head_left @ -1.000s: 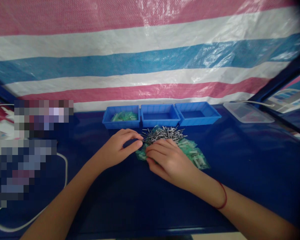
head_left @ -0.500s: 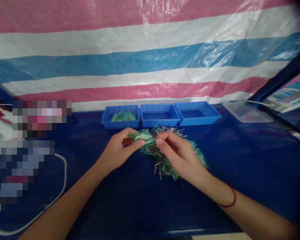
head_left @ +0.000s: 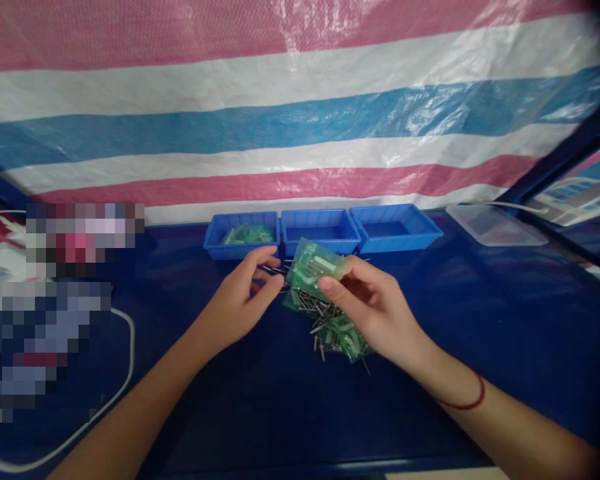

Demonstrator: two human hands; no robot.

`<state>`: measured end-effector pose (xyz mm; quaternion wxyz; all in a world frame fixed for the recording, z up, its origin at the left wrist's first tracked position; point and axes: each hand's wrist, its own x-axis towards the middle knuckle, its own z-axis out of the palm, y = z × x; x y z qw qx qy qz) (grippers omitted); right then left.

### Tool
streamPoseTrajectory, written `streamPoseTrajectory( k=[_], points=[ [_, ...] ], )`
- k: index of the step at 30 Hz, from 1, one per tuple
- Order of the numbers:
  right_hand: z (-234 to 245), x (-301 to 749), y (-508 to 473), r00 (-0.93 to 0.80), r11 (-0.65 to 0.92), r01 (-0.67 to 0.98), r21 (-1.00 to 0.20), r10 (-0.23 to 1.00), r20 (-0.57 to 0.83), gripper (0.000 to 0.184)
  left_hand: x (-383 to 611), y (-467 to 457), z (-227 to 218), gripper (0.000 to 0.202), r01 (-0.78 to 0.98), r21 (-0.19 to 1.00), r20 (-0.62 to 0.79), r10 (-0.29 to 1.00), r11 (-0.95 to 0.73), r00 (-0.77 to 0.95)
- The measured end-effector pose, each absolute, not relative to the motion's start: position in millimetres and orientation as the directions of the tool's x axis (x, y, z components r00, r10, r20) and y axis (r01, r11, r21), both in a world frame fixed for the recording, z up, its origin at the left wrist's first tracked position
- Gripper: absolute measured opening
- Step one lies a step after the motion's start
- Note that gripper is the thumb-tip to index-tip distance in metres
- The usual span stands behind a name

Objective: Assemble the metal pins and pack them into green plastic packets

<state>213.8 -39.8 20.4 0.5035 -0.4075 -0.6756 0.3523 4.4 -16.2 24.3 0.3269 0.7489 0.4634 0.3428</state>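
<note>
A small green plastic bag (head_left: 310,267) with light-coloured and metal pieces showing through it is pinched between the thumb and fingers of my right hand (head_left: 375,300). It is raised over a pile of loose metal rivets (head_left: 325,310) on the table. More green bags (head_left: 345,337) lie among these rivets, partly covered by my right hand. Just left of the held bag, my left hand (head_left: 245,287) has its thumb and fingers apart, with nothing between them. Behind its fingertips, a few thin metal pins show.
Three blue bins stand in a row at the back; the left bin (head_left: 215,250) contains green bags. A clear plastic lid (head_left: 495,227) lies to the right. A white cable (head_left: 130,347) curves across the left of the blue table (head_left: 260,413). A striped sheet (head_left: 280,127) hangs behind.
My left hand has let go of the green bag and its fingers have spread. My right hand now holds the bag alone, turned flatter toward me.
</note>
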Motion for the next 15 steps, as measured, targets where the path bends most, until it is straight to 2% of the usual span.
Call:
streamPoseTrajectory(
  k=[2, 3, 4, 6, 8, 9, 13, 15],
  points=[
    [20.0, 218.5, -38.6, -0.235, 0.655, 0.395, -0.645, 0.75, 0.618, 0.008, 4.2, -12.3, 22.6, 0.062, 0.326, 0.945, -0.119, 0.909, -0.019, 0.399],
    [19.2, 220.2, -37.8, -0.299, 0.731, 0.451, -0.512, 0.664, 0.685, 0.015, 4.8, -11.3, 22.5, 0.072, 0.261, 0.958, -0.233, 0.862, 0.122, 0.45],
    [18.0, 221.5, -37.0, -0.356, 0.776, 0.483, -0.405, 0.597, 0.719, 0.021, 5.8, -11.2, 22.7, 0.078, 0.207, 0.954, -0.294, 0.821, 0.218, 0.489],
    [14.8, 222.6, -35.1, -0.417, 0.806, 0.515, -0.292, 0.533, 0.736, 0.028, 8.6, -13.1, 23.7, 0.068, 0.139, 0.95, -0.311, 0.803, 0.28, 0.508],
    [11.5, 222.4, -33.2, -0.425, 0.799, 0.535, -0.273, 0.534, 0.731, 0.028, 11.7, -16.5, 24.4, 0.046, 0.121, 0.96, -0.278, 0.83, 0.251, 0.483],
    [10.2, 222.0, -32.4, -0.418, 0.792, 0.541, -0.282, 0.544, 0.727, 0.027, 13.1, -18.1, 24.5, 0.042, 0.12, 0.966, -0.26, 0.845, 0.23, 0.467],
    [8.8, 219.0, -32.1, -0.393, 0.761, 0.53, -0.375, 0.612, 0.686, 0.03, 17.2, -22.3, 23.5, 0.038, 0.152, 0.976, -0.209, 0.877, 0.158, 0.432],
    [10.4, 216.9, -33.4, -0.336, 0.702, 0.54, -0.464, 0.685, 0.646, 0.027, 17.3, -22.7, 22.8, 0.032, 0.189, 0.978, -0.156, 0.91, 0.088, 0.384]
  ],
)
